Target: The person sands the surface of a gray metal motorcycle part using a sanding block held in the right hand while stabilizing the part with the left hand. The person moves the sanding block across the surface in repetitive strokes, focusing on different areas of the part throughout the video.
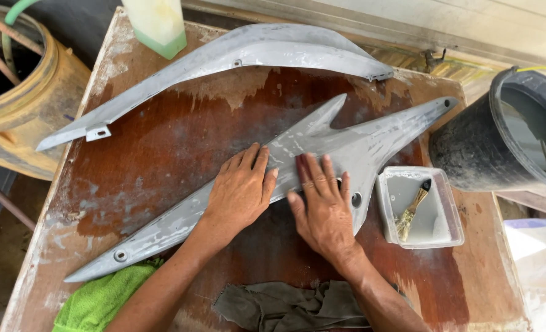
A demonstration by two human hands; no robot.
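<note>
Fingers of the left hand point(241, 192) lie flat and close together, pressed palm-down on the grey primed panel point(322, 147) at frame centre; nothing pinched. Fingers of the right hand point(323, 209) are slightly spread, also flat on that panel, just beside the left. The panel runs diagonally from lower left to upper right across the wooden table point(162, 154). A second grey panel point(242, 55) lies at upper centre. A plastic tub point(448, 212) holding a small brush point(412, 211) sits right of the hands.
</note>
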